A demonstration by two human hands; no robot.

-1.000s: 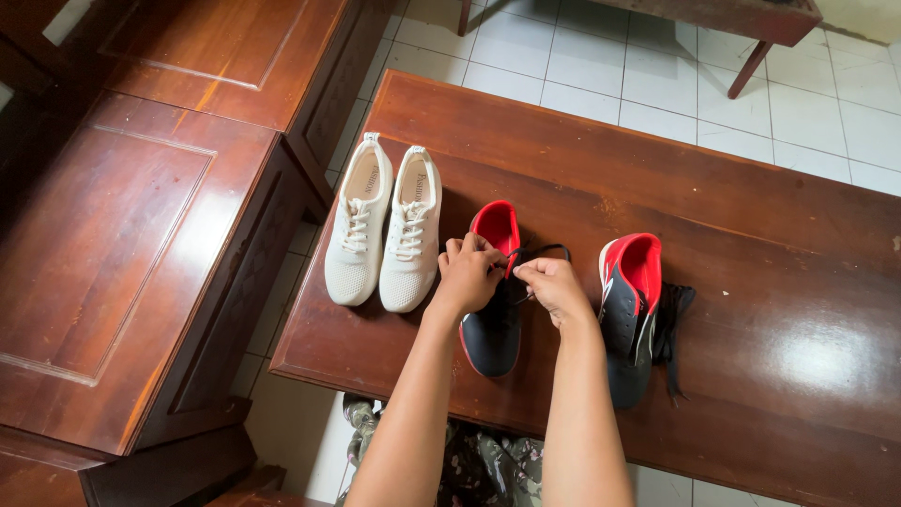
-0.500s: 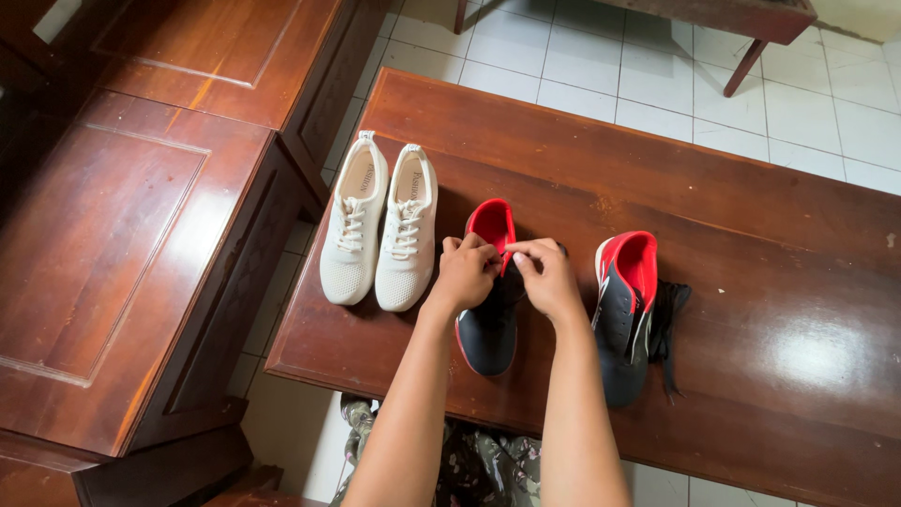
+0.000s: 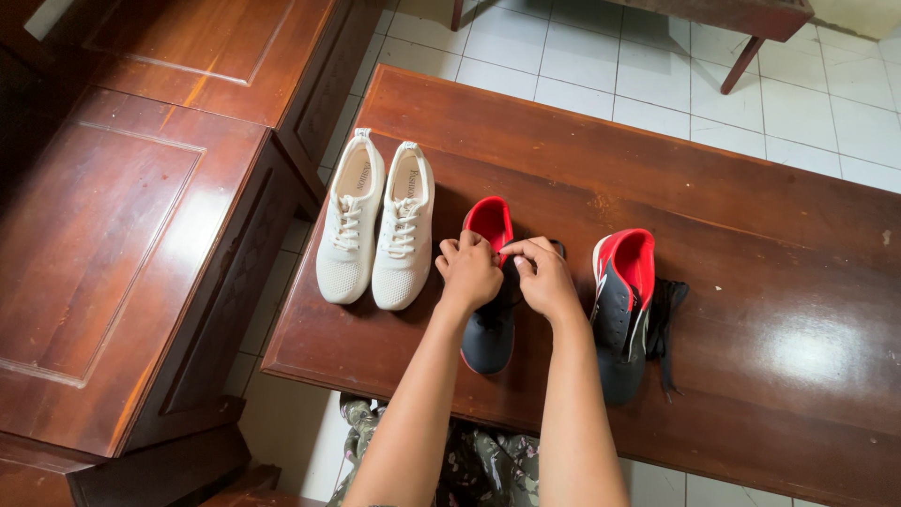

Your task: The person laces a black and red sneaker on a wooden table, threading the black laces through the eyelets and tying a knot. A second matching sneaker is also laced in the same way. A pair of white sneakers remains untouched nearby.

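Nearest to us, our two forearms rise from the near edge of the surface [image 3: 751, 376], a dark glossy wooden one, with patterned cloth showing below that edge. Our left hand [image 3: 469, 272] and right hand [image 3: 544, 279] meet over the middle of a black shoe with red lining [image 3: 489, 333], which stands on the surface close to the near edge, toe toward us and heel away. The fingers [image 3: 460, 252] of the left hand are curled tight over the lacing area, and those of the right hand are bent in beside them, the two hands almost touching; both seem pinched on the black lace [image 3: 557, 248], though the hands hide exactly what each one grips. Just to the right, apart from the hands, the matching second shoe [image 3: 621, 314] leans on its side with its loose black laces [image 3: 668, 319] spilling onto the wood. To the left, near the surface's left edge, a pair of white sneakers [image 3: 375, 230] stands side by side, laced. Beyond the far edge lies a white tiled floor [image 3: 657, 66].
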